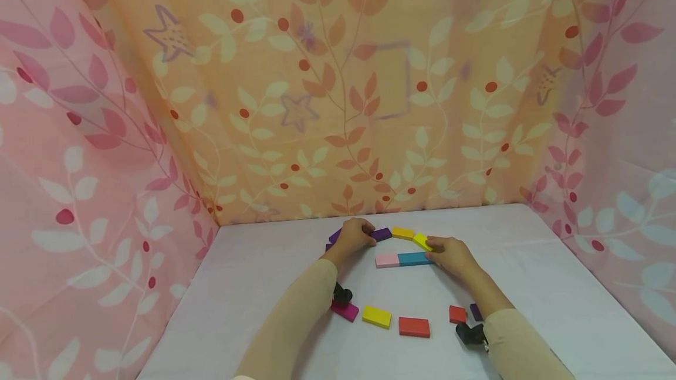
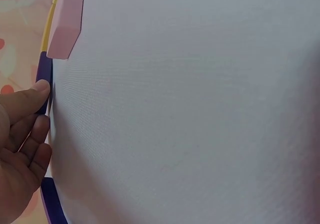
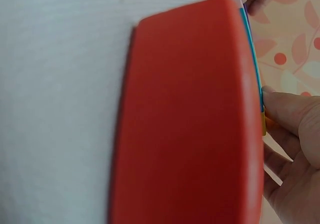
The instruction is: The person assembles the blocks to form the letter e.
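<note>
At the far side of the table, my left hand (image 1: 352, 236) pinches a flat purple block (image 1: 381, 234); in the left wrist view its thumb lies on that purple block (image 2: 44, 67). A yellow block (image 1: 403, 233) lies right of it. My right hand (image 1: 451, 255) pinches the end of a second yellow block (image 1: 422, 241), slanted down to the right. Its thumb is right by the end of a blue block (image 1: 413, 259), which lies end to end with a pink block (image 1: 387, 261). More purple (image 1: 335, 236) shows behind the left hand.
Nearer the front lie a magenta block (image 1: 345, 311), a yellow block (image 1: 377, 317), a red block (image 1: 414, 327), a smaller red block (image 1: 457, 314) and a dark purple block (image 1: 476, 312), partly under the right arm. Patterned cloth (image 1: 338, 133) walls the white table (image 1: 237, 309).
</note>
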Demonstrator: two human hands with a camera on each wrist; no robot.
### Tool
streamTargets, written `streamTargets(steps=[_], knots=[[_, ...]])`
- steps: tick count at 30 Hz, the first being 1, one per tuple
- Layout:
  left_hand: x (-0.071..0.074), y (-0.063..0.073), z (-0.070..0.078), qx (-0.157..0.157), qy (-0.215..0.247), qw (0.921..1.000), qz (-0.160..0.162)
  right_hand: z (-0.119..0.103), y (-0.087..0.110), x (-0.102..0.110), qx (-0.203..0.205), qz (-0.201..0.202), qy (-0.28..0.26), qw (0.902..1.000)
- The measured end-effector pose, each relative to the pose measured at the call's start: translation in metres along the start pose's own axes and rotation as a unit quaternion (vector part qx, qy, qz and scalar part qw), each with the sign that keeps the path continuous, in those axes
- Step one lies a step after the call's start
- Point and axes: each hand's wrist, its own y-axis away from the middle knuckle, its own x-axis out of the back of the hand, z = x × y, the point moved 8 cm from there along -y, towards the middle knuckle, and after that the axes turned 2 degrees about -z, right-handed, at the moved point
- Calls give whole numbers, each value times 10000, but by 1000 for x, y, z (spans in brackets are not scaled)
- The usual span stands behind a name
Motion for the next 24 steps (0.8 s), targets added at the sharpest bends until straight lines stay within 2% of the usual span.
streamTargets(steps=[10,24], knots=[[0,-1,-1,136,-67,9999,-19,-1,1,0,-33,-1,-25,10000],[0,0,0,71,-94,9999,-73,0,-1,-2,-9,13,54,10000]])
